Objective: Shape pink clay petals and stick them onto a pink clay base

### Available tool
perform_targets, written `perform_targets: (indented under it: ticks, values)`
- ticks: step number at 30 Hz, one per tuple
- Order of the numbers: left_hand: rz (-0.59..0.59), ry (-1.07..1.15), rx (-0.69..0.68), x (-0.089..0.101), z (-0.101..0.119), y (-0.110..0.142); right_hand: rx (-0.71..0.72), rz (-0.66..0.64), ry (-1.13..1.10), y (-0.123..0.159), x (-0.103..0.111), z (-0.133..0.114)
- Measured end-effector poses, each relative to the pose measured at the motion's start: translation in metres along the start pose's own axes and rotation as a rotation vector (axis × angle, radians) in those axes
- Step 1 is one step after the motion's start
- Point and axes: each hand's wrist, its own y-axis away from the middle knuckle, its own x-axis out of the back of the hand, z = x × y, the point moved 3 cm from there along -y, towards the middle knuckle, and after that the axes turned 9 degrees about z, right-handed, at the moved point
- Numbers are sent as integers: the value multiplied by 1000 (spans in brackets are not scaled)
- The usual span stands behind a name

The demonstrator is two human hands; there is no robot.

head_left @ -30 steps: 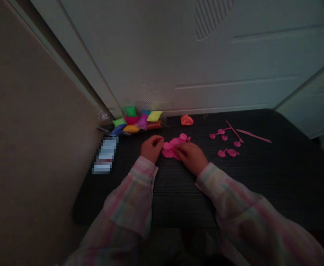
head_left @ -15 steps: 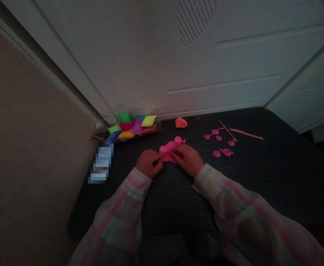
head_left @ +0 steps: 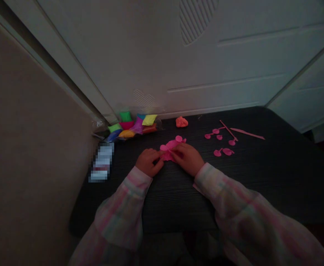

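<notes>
Centrally, the right hand (head_left: 188, 159) pinches the pink modelling clay (head_left: 174, 143); the left hand (head_left: 149, 163) touches the clay's left edge, its grip indeterminable.

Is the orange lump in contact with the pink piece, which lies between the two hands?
Apart. The head view shows a strip of dark tabletop between the orange lump and the pink piece.

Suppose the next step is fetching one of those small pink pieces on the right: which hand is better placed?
Probably the right hand: it is nearer the small pink pieces. The left hand, left of the pink clay, would have to reach across.
</notes>
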Motion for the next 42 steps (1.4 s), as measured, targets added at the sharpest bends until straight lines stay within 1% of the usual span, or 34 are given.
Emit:
perform_targets:
  ticks: [10,16,21,32,38,42]
  values:
    - [3,2,-29,0,3,-1,16,17,14,1,-1,1]
    - [-76,-6,-61,-2,4,-1,16,37,21,1,-1,2]
    - [-105,-31,-68,-3,3,-1,28,43,0,0,-1,1]
    - [-102,-50,-41,-6,2,0,-1,37,-26,1,0,0]
    - [-95,-51,-45,-5,2,-1,27,20,9,1,1,-2]
    - [-88,-51,-45,-3,2,-1,37,43,10,2,3,-3]
